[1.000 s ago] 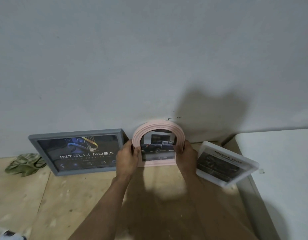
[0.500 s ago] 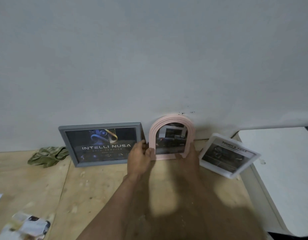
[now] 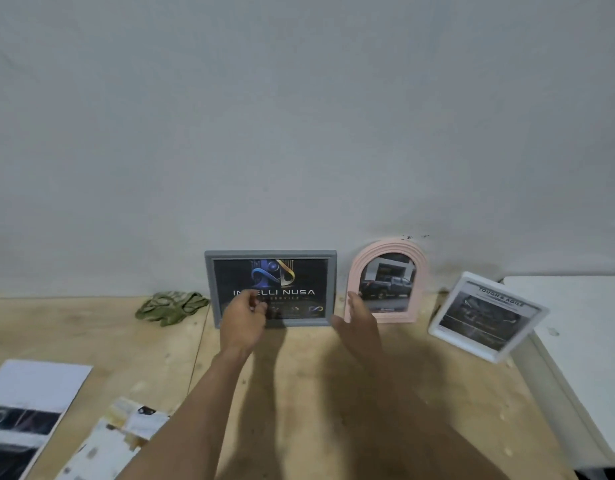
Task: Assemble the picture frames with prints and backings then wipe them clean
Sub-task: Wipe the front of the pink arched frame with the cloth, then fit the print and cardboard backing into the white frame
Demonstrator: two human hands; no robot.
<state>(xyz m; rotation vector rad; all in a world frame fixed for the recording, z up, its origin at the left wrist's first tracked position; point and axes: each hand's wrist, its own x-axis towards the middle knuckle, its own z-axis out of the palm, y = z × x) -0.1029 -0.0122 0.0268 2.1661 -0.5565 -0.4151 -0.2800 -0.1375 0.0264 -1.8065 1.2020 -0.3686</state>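
— What's that down at the near left corner of the desk [image 3: 299, 393]?

— Loose prints [image 3: 25, 407] and some torn paper scraps [image 3: 115, 441], lying flat. Leftovers, I'd judge, pushed aside so the middle of the plywood is free to work on.

— And the hands?

— Both are out over the bare wood, short of the frames. The left hand [image 3: 243, 322] hangs in front of the grey frame [image 3: 271, 288], its fingers [image 3: 259, 306] loosely bent with nothing between them that I can make out, though the view is soft there. The right hand [image 3: 359, 318] is flat and relaxed, fingertips just at the lower left edge of the pink arched frame [image 3: 387, 282], gripping nothing.

— Why are the frames lined up like that?

— They stand on their bottom edges, tipped back against the wall [image 3: 299, 133], so the leaning holds them up and the fronts show. The white frame [image 3: 489, 317] sits skewed at the right, propped by the white block [image 3: 576, 323].

— All filled?

— Each shows a print behind its front. The green cloth [image 3: 171, 306] lies crumpled beside the grey one, handy for wiping.
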